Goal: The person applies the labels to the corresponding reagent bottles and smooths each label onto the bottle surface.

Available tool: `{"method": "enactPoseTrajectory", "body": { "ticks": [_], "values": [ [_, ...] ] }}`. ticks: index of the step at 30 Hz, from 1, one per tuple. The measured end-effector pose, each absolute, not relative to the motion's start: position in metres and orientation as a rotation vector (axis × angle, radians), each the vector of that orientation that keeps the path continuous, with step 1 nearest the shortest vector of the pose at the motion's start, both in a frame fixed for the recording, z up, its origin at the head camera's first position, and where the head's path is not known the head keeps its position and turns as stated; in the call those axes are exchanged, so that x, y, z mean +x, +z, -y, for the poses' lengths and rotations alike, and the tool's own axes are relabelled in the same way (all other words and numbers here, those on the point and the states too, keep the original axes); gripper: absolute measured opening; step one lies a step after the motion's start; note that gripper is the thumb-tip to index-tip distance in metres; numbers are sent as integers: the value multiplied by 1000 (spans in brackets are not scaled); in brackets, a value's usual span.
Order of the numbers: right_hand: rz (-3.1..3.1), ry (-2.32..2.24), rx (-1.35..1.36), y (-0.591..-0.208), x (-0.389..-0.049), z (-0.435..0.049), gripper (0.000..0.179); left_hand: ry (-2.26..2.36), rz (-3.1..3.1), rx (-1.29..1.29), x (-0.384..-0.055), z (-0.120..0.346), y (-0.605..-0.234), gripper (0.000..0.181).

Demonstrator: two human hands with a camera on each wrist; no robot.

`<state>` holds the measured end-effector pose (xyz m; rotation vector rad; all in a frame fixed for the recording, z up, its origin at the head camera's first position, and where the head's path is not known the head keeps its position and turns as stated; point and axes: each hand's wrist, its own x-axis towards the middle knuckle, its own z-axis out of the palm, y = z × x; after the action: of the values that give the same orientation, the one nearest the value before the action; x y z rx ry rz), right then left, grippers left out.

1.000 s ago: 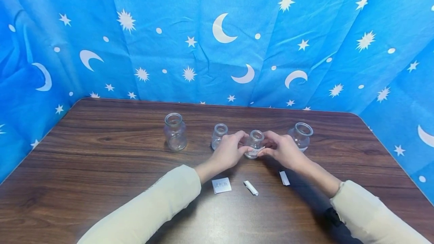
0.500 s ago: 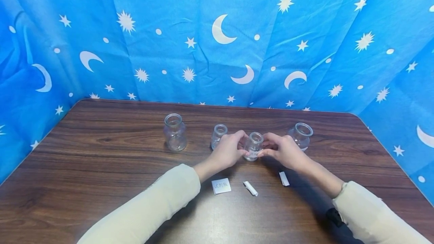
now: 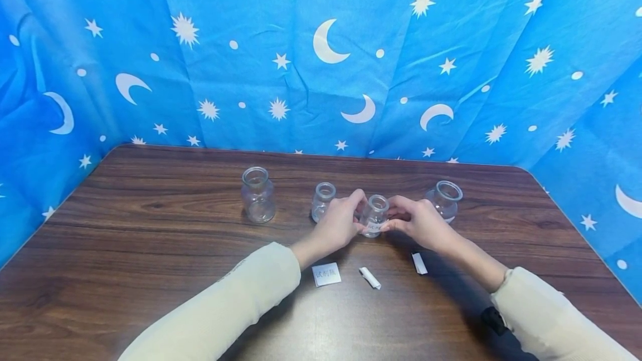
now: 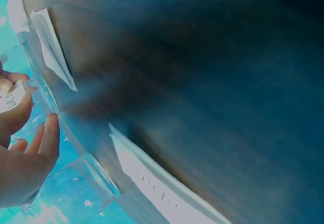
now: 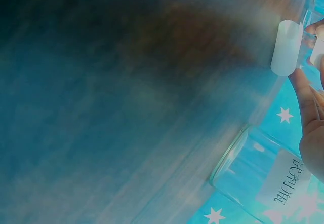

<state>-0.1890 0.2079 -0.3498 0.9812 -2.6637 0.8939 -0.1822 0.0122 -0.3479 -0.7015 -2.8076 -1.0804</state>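
In the head view, a small clear glass bottle (image 3: 373, 217) stands upright between both hands, with a white written label (image 3: 374, 228) across its front. My right hand (image 3: 423, 222) grips it from the right, thumb at the label's right end and fingers reaching behind. From the other side, my left hand (image 3: 337, 222) holds it with the thumb at the label's left end and the index finger bent above. The left wrist view shows the left thumb (image 4: 17, 115) against the label. The far-side fingers are partly hidden by the glass.
Another small bottle (image 3: 322, 202) stands just left, partly behind the left hand. A taller jar (image 3: 258, 199) is farther left, and a round labelled jar (image 3: 445, 202) stands right. In front lie a folded written paper (image 3: 326, 274), a rolled paper (image 3: 370, 278) and a folded strip (image 3: 419, 263).
The bottle has shifted slightly left and toward me, and more writing on its label now shows. The left index finger has lifted a little. The other jars and papers have stayed put.
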Motion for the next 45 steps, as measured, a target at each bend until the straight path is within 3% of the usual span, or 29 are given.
{"method": "enactPoseTrajectory", "body": {
  "ticks": [32, 45],
  "values": [
    [2498, 683, 1139, -356, -194, -206, 36, -1104, 2833, -709, -183, -12, -347, 41],
    [2465, 809, 1213, -355, -195, -210, 29, -1091, 2840, -693, -184, -13, -345, 39]
  ]
}}
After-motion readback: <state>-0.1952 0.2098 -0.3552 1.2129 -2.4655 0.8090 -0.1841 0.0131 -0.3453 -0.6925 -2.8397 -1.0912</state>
